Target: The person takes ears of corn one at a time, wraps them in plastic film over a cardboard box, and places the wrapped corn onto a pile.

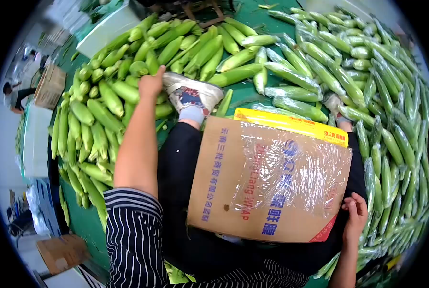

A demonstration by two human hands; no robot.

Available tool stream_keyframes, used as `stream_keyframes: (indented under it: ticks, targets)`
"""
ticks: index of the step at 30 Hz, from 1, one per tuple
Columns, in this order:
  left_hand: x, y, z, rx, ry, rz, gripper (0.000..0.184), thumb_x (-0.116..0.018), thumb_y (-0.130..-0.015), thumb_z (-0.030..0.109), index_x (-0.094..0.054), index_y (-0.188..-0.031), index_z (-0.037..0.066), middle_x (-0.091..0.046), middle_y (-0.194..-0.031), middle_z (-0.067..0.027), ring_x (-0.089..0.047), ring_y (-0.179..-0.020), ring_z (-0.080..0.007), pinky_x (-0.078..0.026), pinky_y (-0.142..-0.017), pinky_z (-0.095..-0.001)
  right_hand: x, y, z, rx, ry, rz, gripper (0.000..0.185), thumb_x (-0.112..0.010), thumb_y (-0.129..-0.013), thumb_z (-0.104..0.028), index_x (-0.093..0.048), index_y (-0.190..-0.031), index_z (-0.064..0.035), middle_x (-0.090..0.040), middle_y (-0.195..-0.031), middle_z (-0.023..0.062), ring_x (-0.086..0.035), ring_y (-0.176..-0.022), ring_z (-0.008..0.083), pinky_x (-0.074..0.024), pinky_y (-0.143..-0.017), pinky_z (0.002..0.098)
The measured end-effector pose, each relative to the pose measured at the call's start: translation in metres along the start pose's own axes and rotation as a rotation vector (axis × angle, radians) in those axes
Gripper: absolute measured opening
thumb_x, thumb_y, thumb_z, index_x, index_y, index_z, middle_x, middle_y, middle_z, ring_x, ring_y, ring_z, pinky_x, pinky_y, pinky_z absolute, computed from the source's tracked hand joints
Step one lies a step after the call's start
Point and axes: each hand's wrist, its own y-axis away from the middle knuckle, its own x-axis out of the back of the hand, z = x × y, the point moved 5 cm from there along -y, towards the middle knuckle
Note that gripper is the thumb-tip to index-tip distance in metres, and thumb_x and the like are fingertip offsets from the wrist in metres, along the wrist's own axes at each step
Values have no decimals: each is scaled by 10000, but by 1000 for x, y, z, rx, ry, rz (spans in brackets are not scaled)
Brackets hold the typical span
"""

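My left hand (151,85) reaches into a heap of unwrapped corn ears in green husks (111,101), beside a white shoe (193,93). Its fingers are mostly hidden, so whether they grip an ear I cannot tell. Across my lap lies a cardboard box (219,177) printed with cling wrap lettering. Clear plastic film (291,168) stretches over its top, and a yellow printed strip (291,126) runs along its far edge. Close to the box's right edge is my right hand (356,216), fingers loosely bent and apart, with nothing visible in them.
Film-wrapped corn ears (339,72) cover the right side in a large pile. A pale foam box (111,36) stands at the upper left. Farther left are a carton (50,86) and another person (17,97); a second carton (63,253) sits lower left. The floor (87,224) is green.
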Motion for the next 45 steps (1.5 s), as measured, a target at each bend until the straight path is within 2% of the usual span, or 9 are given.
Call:
stream_keyframes:
  ticks: [5, 7, 12, 19, 26, 31, 38, 42, 45]
  targets:
    - [-26, -41, -29, 80, 164, -190, 744, -763, -905, 566, -680, -1314, -50, -732, -1223, -175, -708, -1109, -326, -566, -962, -427, 4, 19, -25, 33, 97, -169, 550, -819, -904, -134, -623, -1405, -20, -664, -1116, 61, -618, -952, 144, -501, -834, 285]
    - [-14, 42, -6, 218, 1123, -472, 407, -721, -1015, 302, -645, -1265, -10, -732, -1070, -138, -749, -917, -230, -613, -757, -287, -15, 17, -61, 262, 554, -480, 804, -913, -789, -316, -584, -1470, -42, -613, -1100, 104, -612, -965, 240, -500, -871, 344]
    - [100, 333, 106, -588, 646, -663, 693, -784, -858, 59, -537, -1504, 6, -626, -1426, -151, -628, -1281, -261, -469, -1111, -369, -46, 10, -47, 502, 677, -608, 492, -865, -790, -169, -749, -1268, -148, -591, -925, 82, -614, -900, 296, -508, -801, 404]
    - [57, 461, 157, -1334, 89, -414, 635, -805, -836, 216, -643, -1447, 165, -657, -1225, -131, -622, -1142, -357, -518, -980, -443, -14, 28, -34, 603, 320, -24, 73, -751, -924, -41, -748, -992, -16, -747, -903, 135, -734, -823, 305, -580, -755, 385]
    - [63, 444, 173, -1269, 61, -335, 604, -901, -751, 353, -716, -1270, 107, -685, -1201, -106, -662, -1048, -354, -531, -893, -456, -127, -14, -98, 1095, 817, -387, 582, -823, -800, -503, -628, -1068, -25, -660, -997, 135, -663, -996, 357, -525, -877, 476]
    - [85, 440, 79, -991, 62, -126, 668, -952, -681, 378, -705, -1231, 89, -637, -1048, -132, -609, -1017, -362, -481, -883, -462, -140, -40, -71, 998, 645, -365, 639, -892, -767, -394, -625, -1235, -50, -641, -993, 149, -648, -982, 365, -517, -882, 461]
    - [78, 433, 34, -784, 172, 73, 154, -690, -1011, 179, -750, -1099, 67, -733, -895, -100, -693, -810, -271, -524, -818, -399, -118, -20, -76, 1077, 856, -383, 682, -885, -789, -377, -650, -1364, -96, -663, -943, 112, -671, -830, 329, -541, -714, 432]
    - [93, 475, 7, -540, 801, 13, 153, -543, -1100, 55, -683, -1131, 0, -760, -1134, -107, -676, -967, -159, -524, -857, -298, -116, 23, -83, 1086, 746, -705, 672, -853, -817, -458, -666, -1350, -94, -685, -963, 104, -701, -875, 327, -566, -747, 422]
    - [78, 525, 61, -910, 525, -272, 439, -725, -967, 176, -625, -1369, 29, -662, -1352, -185, -600, -1315, -379, -422, -1160, -493, -124, 42, -77, 973, 830, -792, 652, -841, -832, -470, -674, -1337, -93, -693, -1012, 108, -697, -918, 329, -562, -780, 421]
